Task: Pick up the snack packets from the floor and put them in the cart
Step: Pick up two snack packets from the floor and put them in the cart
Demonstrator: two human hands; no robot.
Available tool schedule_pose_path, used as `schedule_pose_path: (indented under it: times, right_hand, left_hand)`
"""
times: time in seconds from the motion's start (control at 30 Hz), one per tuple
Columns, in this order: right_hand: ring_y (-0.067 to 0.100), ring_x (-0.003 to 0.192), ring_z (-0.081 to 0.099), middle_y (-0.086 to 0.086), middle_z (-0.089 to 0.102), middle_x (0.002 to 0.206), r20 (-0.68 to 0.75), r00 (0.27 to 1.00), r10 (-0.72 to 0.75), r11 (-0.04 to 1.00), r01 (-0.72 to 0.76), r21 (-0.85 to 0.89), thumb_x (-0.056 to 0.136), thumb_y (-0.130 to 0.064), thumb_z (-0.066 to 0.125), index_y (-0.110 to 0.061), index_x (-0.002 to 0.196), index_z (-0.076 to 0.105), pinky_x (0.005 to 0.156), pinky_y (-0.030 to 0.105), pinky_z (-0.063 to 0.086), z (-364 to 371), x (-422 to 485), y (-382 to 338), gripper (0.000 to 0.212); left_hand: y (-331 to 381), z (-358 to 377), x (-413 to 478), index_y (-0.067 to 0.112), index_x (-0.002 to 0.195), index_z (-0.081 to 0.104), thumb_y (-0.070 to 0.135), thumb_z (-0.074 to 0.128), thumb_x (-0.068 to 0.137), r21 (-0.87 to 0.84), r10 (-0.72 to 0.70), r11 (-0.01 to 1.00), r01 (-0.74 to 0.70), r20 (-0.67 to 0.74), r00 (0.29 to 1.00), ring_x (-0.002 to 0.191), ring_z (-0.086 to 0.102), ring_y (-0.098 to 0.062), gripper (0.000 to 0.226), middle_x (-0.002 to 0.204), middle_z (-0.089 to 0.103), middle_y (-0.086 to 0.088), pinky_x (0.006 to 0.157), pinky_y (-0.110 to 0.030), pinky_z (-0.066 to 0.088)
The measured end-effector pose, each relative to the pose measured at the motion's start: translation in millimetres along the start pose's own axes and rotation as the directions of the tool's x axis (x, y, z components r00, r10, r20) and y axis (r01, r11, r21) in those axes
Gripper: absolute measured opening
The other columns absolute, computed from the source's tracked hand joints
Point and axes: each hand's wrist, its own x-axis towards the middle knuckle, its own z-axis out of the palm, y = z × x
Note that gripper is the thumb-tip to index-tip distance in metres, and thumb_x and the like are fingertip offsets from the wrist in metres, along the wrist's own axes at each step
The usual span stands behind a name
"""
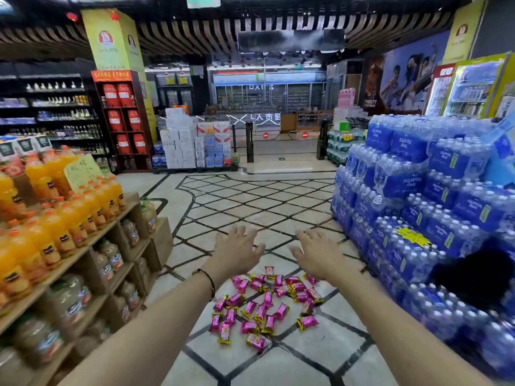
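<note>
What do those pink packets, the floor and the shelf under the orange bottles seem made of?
Pink packets: probably glossy plastic film, with shiny gold crimped ends. Floor: polished stone or ceramic tile, going by its sheen and dark inlaid lines. Shelf: pale matte wood or wood-look board; grain too blurred to tell.

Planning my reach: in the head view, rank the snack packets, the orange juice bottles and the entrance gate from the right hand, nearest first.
1. snack packets, on the floor just below the right hand.
2. orange juice bottles, on the left shelf, across the aisle.
3. entrance gate, far back, centre.
</note>
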Motion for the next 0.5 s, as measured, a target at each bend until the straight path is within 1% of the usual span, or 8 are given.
schedule_pose_path:
  times: [0.07, 0.13, 0.23, 0.33, 0.5]
  right_hand:
    - [0.027, 0.144, 0.027, 0.009, 0.037, 0.154, 0.020, 1.000, 0.004, 1.000, -0.004, 0.011, 0.103, -0.048, 0.030, -0.019, 0.150, 0.031, 0.114, 0.049, 0.030, 15.1, 13.5, 5.4, 0.055]
    - [0.028, 0.141, 0.030, 0.010, 0.041, 0.150, 0.039, 0.999, -0.001, 1.000, 0.001, 0.007, 0.103, -0.047, 0.030, -0.018, 0.146, 0.035, 0.111, 0.049, 0.034, 37.4, 30.6, 8.5, 0.052]
    - [0.029, 0.141, 0.030, 0.011, 0.040, 0.151, 0.090, 0.996, 0.004, 1.000, -0.006, 0.024, 0.103, -0.047, 0.028, -0.018, 0.148, 0.033, 0.111, 0.051, 0.034, 74.9, 65.0, 3.9, 0.053]
    - [0.028, 0.143, 0.029, 0.010, 0.040, 0.153, 0.126, 0.992, 0.021, 0.999, -0.024, 0.025, 0.103, -0.047, 0.027, -0.018, 0.150, 0.032, 0.113, 0.051, 0.032, 107.6, 110.3, -4.9, 0.055]
    - [0.028, 0.143, 0.029, 0.010, 0.038, 0.153, 0.203, 0.979, 0.018, 0.999, -0.023, 0.023, 0.104, -0.048, 0.027, -0.019, 0.148, 0.032, 0.112, 0.050, 0.034, 157.8, 192.5, -22.0, 0.054]
  left_hand:
    - [-3.3, 12.3, 12.6, 0.025, 0.148, 0.034, 0.056, 0.028, 0.102, -0.007, 0.000, 1.000, 0.000, 0.004, 1.000, 0.143, 0.028, -0.026, 0.056, 0.155, 0.035, -0.006, 0.112, -0.058, 0.027]
    - [-13.3, 30.5, 28.0, 0.026, 0.149, 0.033, 0.054, 0.030, 0.103, -0.015, -0.006, 1.000, 0.006, 0.004, 1.000, 0.144, 0.028, -0.026, 0.054, 0.156, 0.034, -0.005, 0.113, -0.058, 0.027]
    - [-32.2, 61.6, 55.9, 0.025, 0.151, 0.032, 0.052, 0.030, 0.103, -0.031, 0.006, 1.000, -0.005, 0.023, 1.000, 0.147, 0.025, -0.026, 0.055, 0.158, 0.032, -0.005, 0.113, -0.058, 0.025]
    - [-63.2, 88.3, 93.6, 0.025, 0.148, 0.035, 0.052, 0.032, 0.102, -0.019, 0.008, 1.000, -0.008, 0.033, 0.999, 0.145, 0.028, -0.026, 0.053, 0.155, 0.036, -0.005, 0.110, -0.056, 0.028]
    - [-125.3, 124.5, 170.9, 0.024, 0.147, 0.034, 0.048, 0.031, 0.103, -0.043, 0.014, 0.999, -0.009, 0.110, 0.994, 0.144, 0.029, -0.027, 0.050, 0.154, 0.035, -0.007, 0.110, -0.059, 0.031]
